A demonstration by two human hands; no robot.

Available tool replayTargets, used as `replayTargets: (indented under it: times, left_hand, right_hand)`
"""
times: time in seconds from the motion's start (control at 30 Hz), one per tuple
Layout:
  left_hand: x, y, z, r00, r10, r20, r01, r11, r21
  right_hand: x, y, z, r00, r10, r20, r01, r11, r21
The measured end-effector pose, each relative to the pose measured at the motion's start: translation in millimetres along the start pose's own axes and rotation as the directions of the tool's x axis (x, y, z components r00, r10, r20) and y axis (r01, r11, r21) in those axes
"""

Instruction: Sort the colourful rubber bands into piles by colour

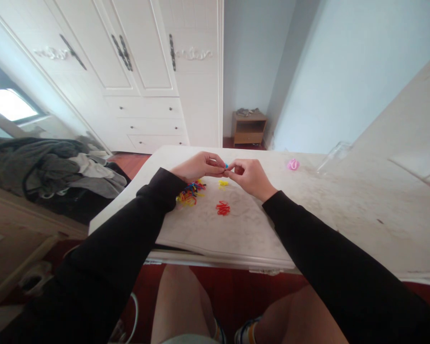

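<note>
My left hand (204,167) and my right hand (250,175) meet over the far half of the white table (243,234), thumbs and fingers pinched with the tips touching or nearly so. Whatever they hold between them is too small to make out. A small blue bit (226,165) shows just past the fingertips; whether it is held or lies on the table I cannot tell. Under my left wrist lies a mixed heap of thin coloured bands (191,192), partly hidden. Below the fingertips sit a few yellow bands (222,183), and nearer me a small pile of red bands (222,208).
To the right on the table are a pink looped item (293,165) and a clear plastic container (334,155). Dark and grey clothes (57,167) are heaped left of the table. A white wardrobe (143,110) and a small wooden cabinet (250,129) stand beyond.
</note>
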State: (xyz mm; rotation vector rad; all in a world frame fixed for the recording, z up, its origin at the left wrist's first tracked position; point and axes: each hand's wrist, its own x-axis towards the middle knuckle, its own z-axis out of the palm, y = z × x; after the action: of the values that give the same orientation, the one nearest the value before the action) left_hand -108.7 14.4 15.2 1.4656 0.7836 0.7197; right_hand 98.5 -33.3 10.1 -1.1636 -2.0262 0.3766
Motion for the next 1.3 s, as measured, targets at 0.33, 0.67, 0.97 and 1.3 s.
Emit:
replayTargets:
  times: [0.33,0.67,0.97,1.3]
  left_hand:
    - [-2.9,5.6,1.3,1.0,0.017,0.015,-0.016,1.0,-0.017]
    - [3.1,1.0,-3.8,0.995,0.076,-0.065,-0.064,0.985,0.162]
    - [8.6,-4.2,-7.5,0.985,0.092,-0.149,-0.072,0.988,0.135]
    - [5.3,-1.8,-5.7,0.99,0.077,-0.118,-0.058,0.986,0.159]
  right_hand:
    - [-0.7,0.0,-2.4,0.996,0.021,-0.085,-0.024,0.999,-0.035]
    - [-0.1,-1.0,-2.0,0.997,0.067,-0.033,-0.069,0.996,-0.059]
    - [-3.7,-3.7,2.3,0.922,0.066,0.38,0.032,0.969,-0.247]
    - [-4.6,-3.7,9.7,0.928,0.08,0.364,0.022,0.964,-0.267]
